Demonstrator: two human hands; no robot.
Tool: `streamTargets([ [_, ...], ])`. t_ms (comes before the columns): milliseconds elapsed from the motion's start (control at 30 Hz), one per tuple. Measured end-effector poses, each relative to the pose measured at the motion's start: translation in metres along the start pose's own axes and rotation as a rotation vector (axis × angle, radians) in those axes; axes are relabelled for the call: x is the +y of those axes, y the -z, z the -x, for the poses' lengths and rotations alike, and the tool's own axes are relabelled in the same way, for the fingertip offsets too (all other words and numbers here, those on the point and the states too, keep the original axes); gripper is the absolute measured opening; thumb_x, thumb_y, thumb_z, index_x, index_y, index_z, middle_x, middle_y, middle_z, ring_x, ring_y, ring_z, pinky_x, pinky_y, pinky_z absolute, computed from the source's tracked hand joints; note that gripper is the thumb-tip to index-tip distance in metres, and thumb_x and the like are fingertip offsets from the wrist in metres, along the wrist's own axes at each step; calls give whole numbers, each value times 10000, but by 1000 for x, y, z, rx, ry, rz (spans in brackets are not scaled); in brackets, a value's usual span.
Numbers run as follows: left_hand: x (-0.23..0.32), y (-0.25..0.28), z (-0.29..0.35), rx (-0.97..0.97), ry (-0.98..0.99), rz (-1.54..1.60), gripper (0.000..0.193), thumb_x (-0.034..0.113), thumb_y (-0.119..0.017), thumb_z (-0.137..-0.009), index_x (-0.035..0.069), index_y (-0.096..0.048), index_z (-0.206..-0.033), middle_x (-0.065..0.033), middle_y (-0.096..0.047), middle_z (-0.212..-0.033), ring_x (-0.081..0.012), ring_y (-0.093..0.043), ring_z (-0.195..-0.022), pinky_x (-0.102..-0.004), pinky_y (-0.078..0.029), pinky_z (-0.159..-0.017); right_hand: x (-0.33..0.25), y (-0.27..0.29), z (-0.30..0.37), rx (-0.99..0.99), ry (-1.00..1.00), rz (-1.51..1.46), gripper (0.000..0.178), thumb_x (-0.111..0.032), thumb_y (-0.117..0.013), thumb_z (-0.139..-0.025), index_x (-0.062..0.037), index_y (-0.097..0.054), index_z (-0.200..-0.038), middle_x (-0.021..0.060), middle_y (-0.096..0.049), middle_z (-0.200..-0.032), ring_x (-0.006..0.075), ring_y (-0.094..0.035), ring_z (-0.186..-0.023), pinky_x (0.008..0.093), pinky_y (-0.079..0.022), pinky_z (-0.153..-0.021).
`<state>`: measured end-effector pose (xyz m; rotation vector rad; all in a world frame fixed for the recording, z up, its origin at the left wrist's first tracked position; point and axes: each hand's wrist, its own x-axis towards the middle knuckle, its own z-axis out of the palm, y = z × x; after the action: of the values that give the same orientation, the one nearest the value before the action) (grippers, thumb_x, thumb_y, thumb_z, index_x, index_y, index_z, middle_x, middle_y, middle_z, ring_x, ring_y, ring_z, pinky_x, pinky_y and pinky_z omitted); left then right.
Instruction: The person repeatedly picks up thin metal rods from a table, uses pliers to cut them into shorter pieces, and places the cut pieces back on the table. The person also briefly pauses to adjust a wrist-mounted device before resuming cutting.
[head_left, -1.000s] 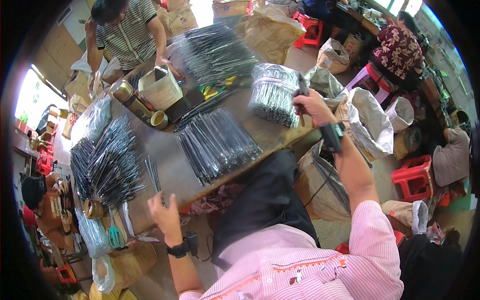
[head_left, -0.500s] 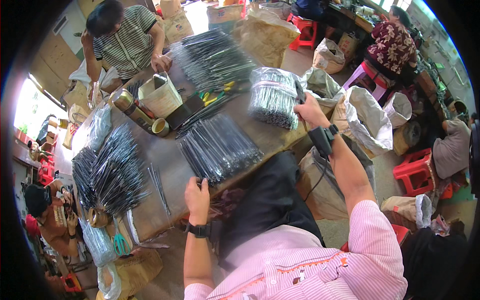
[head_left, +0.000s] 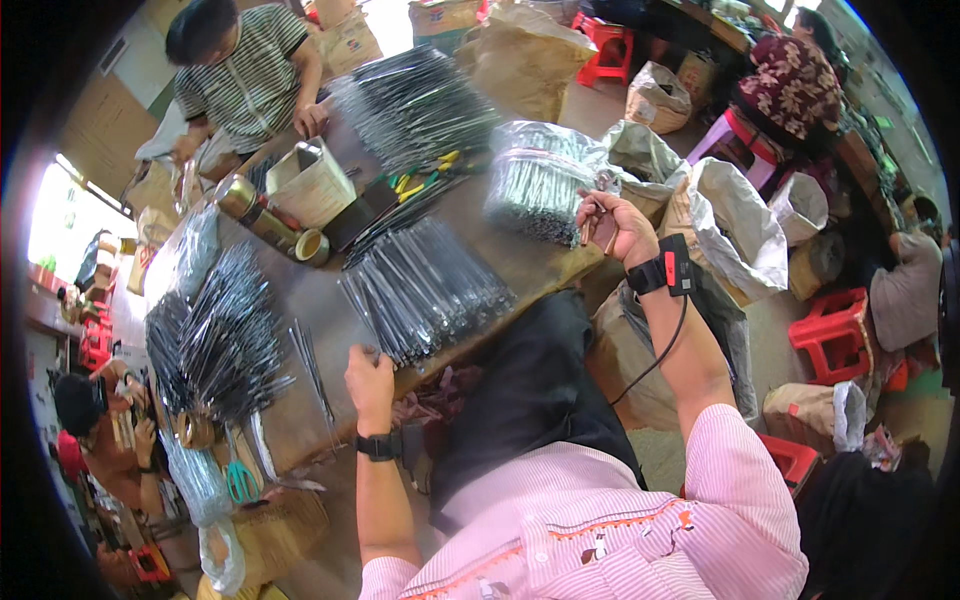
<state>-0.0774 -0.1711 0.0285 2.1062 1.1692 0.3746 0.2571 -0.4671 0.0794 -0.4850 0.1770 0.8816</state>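
My left hand (head_left: pixel 369 378), its fingers curled, rests at the table's near edge by a row of thin dark rods (head_left: pixel 430 285). Whether something small lies in those fingers, I cannot make out. My right hand (head_left: pixel 622 228) is turned partly palm up, its fingers bent inward, beside a thick bundle of thin silvery rods (head_left: pixel 535 185) wrapped in clear plastic. What that hand pinches is too small to tell. To the left lies a heap of loose dark rods (head_left: pixel 225 330), with a few single rods (head_left: pixel 312 368) between it and my left hand.
Farther back on the table are another pile of rods (head_left: pixel 420 105), pliers (head_left: pixel 408 185), a flask (head_left: pixel 240 200) and an open carton (head_left: pixel 312 180). Teal scissors (head_left: pixel 241 482) hang at the left edge. Open sacks (head_left: pixel 730 235) stand to the right. A co-worker (head_left: pixel 245 75) sits opposite.
My right hand has turned palm up and its fingers have curled in beside the wrapped bundle. My left hand has shifted slightly left along the table edge.
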Motion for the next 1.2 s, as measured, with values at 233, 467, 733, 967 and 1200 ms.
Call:
streamTargets([
  [233, -15, 20, 6, -234, 290, 754, 278, 63, -630, -846, -103, -568, -1060, -144, -654, -887, -220, -671, -698, -289, -554, -567, 33, 3, 39, 24, 6, 246, 81, -89, -602, -928, -20, -560, -936, 50, -566, -765, 167, -573, -705, 323, -533, -679],
  [467, 1, 39, 17, -436, 414, 1153, 73, 19, -586, -889, -1, -571, -957, -64, -625, -846, -195, -668, -777, -271, -559, -668, 83, -26, 87, -84, 12, 497, 158, -63, -640, -882, -44, -553, -1013, 93, -645, -796, 212, -656, -701, 326, -565, -642],
  [733, 51, 46, 78, -641, 255, 1278, 195, -60, -606, -853, 17, -588, -1032, -104, -660, -917, -250, -704, -827, -295, -605, -703, 159, -62, 109, -137, 39, 658, 311, -53, -664, -862, -5, -514, -1130, 134, -673, -834, 215, -677, -711, 332, -568, -660],
  [967, 85, 36, 99, -743, 189, 1214, 219, -82, -647, -812, 38, -570, -979, -81, -652, -920, -227, -706, -804, -306, -608, -693, 177, -73, 123, -168, 237, 653, 208, -57, -661, -882, -37, -516, -1029, 154, -679, -863, 220, -693, -738, 308, -567, -632],
  [1200, 95, 31, 108, -685, 60, 1147, 162, -59, -661, -820, -9, -570, -945, -91, -648, -900, -183, -677, -805, -273, -557, -721, 176, -69, 136, -126, 382, 846, 126, -3, -639, -893, -17, -548, -979, 144, -684, -888, 206, -696, -762, 300, -564, -589],
])
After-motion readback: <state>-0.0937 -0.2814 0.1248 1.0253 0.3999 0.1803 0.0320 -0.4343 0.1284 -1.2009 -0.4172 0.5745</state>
